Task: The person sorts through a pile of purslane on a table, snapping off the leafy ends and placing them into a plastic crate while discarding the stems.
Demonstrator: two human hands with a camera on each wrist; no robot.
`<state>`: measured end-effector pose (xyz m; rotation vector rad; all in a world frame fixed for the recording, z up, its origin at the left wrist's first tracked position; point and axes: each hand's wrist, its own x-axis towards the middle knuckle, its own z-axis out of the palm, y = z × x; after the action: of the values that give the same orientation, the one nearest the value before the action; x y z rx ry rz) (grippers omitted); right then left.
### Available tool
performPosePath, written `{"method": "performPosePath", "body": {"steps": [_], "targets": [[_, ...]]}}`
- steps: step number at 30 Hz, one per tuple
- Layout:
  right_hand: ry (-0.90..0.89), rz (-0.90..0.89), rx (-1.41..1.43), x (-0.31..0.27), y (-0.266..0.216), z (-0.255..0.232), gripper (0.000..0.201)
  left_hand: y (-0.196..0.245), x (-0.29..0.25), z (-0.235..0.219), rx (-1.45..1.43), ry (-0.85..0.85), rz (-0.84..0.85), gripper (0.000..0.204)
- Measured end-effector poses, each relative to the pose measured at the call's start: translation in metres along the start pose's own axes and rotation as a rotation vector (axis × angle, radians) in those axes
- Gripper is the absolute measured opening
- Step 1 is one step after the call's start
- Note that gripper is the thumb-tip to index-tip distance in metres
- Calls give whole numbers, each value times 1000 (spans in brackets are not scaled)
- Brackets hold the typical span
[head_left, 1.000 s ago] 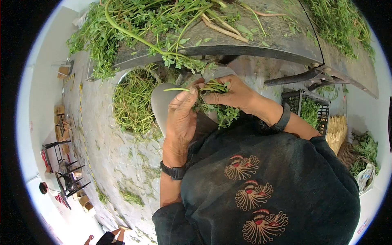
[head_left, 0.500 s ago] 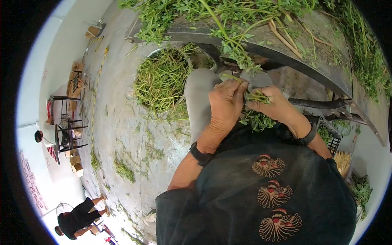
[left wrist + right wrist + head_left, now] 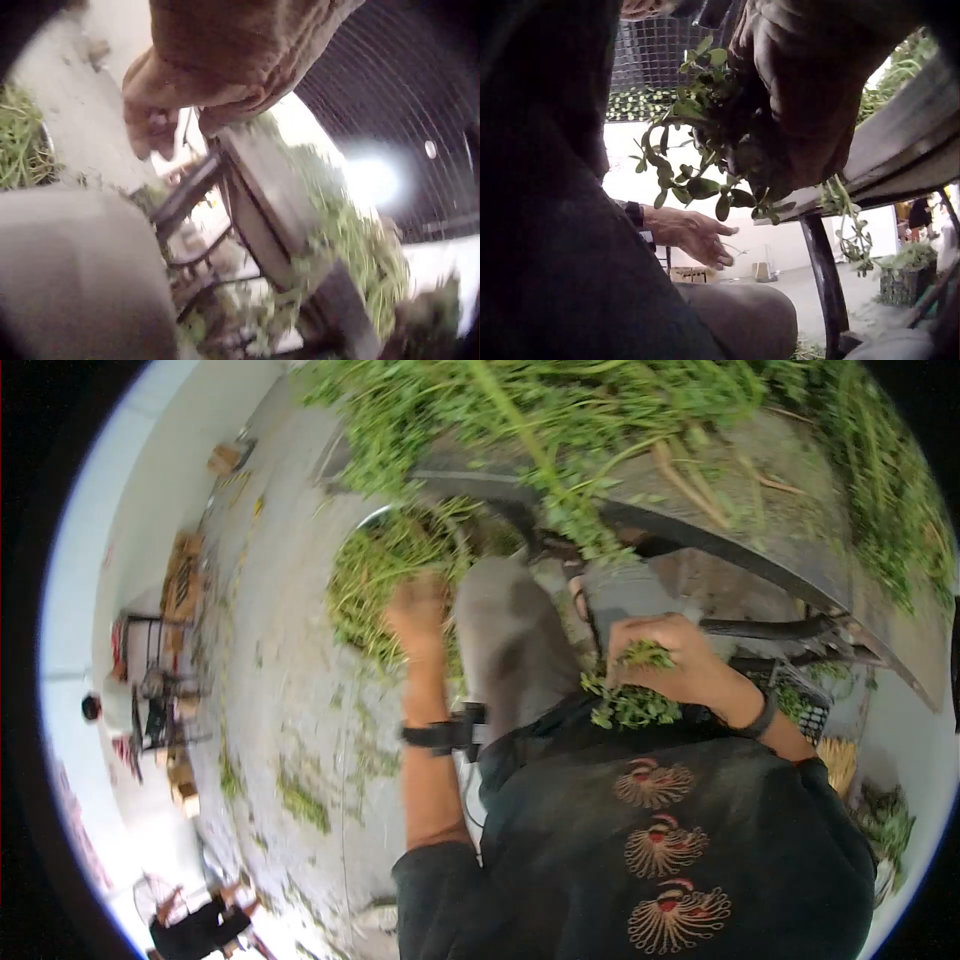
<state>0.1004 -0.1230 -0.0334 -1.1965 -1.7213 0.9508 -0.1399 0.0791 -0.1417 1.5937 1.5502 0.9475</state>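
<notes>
My right hand (image 3: 668,660) grips a bunch of purslane sprigs (image 3: 640,705) in front of the dark shirt. Rounded green leaves of that bunch (image 3: 697,161) hang out below the curled fingers in the right wrist view. Blurred in the head view, my left hand (image 3: 420,615) is over a round basin (image 3: 375,517) heaped with long green stems (image 3: 365,575), left of the knees. From the right wrist view, the left hand (image 3: 697,232) has its fingers loosely extended, with a thin stem at the fingertips.
More leafy plants (image 3: 620,410) pile on the table (image 3: 790,540) in front, some trailing over its edge. A black crate (image 3: 815,718) stands at the right. Scraps (image 3: 300,800) litter the floor at left; another person (image 3: 200,928) is at the lower left.
My left hand has parted from the right and swung left over the basin of stems. The right hand has lowered slightly, still holding the bunch. The head view has shifted left since the first frame.
</notes>
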Motion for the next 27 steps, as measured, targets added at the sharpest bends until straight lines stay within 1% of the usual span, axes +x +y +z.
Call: {"method": "performPosePath", "body": {"steps": [1,2,3,4,6,7,8,9,10,11,12,13,14,16,17,18,20,22,23,24,25,27], "targets": [[47,137,165,-6,8,-2,11,-16,28,-18,27,33,-184,37],[96,262,342,-11,17,-1,14,-6,30,-25,-105,128,-76,42],[188,232,482,-15,25,0,15,13,29,-32,-242,231,36,46],[212,224,470,-17,28,-3,15,27,28,-31,-253,214,54,46],[337,306,636,-23,31,-7,16,53,18,-27,-143,190,236,46],[347,295,628,-26,36,-9,16,71,10,-21,-285,38,267,43],[357,354,606,-30,42,-9,17,89,2,-14,-291,33,278,43],[365,414,582,-33,43,-9,19,111,-7,-6,-337,-70,246,36],[372,407,575,-34,41,-10,19,128,-15,2,-382,-172,214,30],[364,439,599,-34,37,-9,18,141,-22,15,-387,-175,222,30],[357,471,624,-33,34,-8,20,154,-27,28,-397,-210,379,28],[369,510,576,-30,26,-9,19,162,-28,37,-406,-247,537,28],[381,506,574,-28,25,-8,19,161,-24,43,-410,-255,546,28],[414,445,566,-29,27,-6,19,161,-20,54,-156,-250,748,24],[426,441,566,-32,29,-8,19,157,-24,51,-210,-337,534,21],[415,436,560,-34,31,-9,16,163,-33,45,-209,-347,539,21],[408,443,566,-39,31,-11,15,176,-51,29,-745,-571,94,17],[464,414,639,-39,25,-13,15,175,-61,25,-744,-586,49,15],[470,343,652,-38,25,-15,16,174,-65,25,-774,-642,25,15],[470,345,655,-37,27,-17,16,173,-68,25,-806,-698,3,15],[468,286,619,-37,29,-20,15,172,-71,24,-804,-699,1,15],[463,177,592,-35,29,-24,10,170,-77,25,-863,-754,-88,16]]}}
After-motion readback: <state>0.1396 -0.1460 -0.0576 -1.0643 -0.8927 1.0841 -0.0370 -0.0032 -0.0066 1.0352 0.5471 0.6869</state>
